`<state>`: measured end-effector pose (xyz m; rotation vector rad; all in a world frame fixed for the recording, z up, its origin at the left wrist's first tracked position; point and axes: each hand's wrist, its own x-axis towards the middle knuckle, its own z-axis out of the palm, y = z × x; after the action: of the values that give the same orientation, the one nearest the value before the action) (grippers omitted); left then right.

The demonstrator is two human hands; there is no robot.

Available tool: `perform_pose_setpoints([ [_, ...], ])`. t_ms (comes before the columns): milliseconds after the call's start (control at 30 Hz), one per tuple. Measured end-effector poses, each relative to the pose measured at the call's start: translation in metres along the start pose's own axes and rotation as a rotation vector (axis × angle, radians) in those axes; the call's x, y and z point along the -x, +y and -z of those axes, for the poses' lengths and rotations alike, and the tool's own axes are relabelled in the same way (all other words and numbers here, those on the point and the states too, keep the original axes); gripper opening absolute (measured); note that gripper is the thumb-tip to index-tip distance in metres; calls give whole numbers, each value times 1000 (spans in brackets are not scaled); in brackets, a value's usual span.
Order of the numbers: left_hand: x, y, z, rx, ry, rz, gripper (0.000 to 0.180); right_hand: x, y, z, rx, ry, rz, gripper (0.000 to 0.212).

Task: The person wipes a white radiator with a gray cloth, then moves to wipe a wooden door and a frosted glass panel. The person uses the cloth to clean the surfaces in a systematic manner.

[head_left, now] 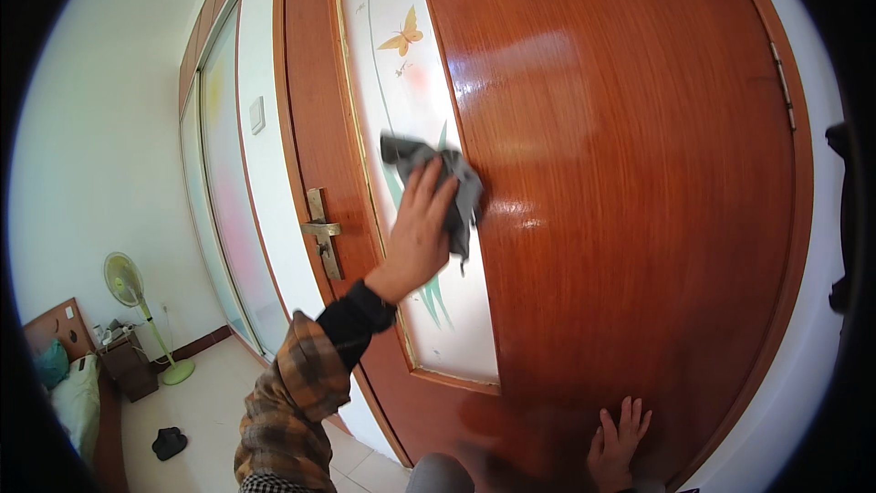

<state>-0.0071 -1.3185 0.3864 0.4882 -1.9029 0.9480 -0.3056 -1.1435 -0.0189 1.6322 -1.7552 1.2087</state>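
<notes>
- The left hand (418, 228) is raised at mid-height on the brown wooden door (630, 183); its back faces the camera, and its fingers point up and slightly to the right, a little apart.
- Its grip is closed on a crumpled grey cloth (468, 190), with the fingers laid over the fabric; the thumb is hidden, so its place cannot be told.
- The cloth lies over the tall glass panel (456, 333) and reaches past the panel's right edge in front of the wood; one corner juts out to the upper left of the fingers, and the outline is blurred.
- The left forearm, in a brown plaid sleeve (294, 383), rises from the near left toward the upper right; a black cuff (359, 319) ends just below the bare wrist.
- The right hand (617, 445) is low on the near right, against the door; it holds nothing, its palm is turned to the wood, and its fingers are spread and point upward.
- A metal door handle (321, 230) sits left of the left hand, well clear of the fingers; the panel's painted flowers and a butterfly (402, 34) show above the cloth.
- A grey-clad knee (440, 475) shows at the near edge, between the two arms.
- At the far left, a green fan (126, 281) stands beside a dark nightstand (130, 367); the bed (77, 411) is left of them, and dark slippers (169, 443) lie on the floor nearer by.
</notes>
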Motion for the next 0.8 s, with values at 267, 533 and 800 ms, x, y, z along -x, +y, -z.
perform_pose_setpoints([
  [267, -106, -135, 21, -265, 278, 136, 74, -3, -4, -6, 30, 80, 29, 38],
  [533, 38, -33, -18, -100, 97, 349, 83, 0, -4, 1, 0, 37, 18, 38],
  [800, 7, -55, -11, -57, 147, 211, 72, -4, -8, 0, 56, 53, 18, 34],
])
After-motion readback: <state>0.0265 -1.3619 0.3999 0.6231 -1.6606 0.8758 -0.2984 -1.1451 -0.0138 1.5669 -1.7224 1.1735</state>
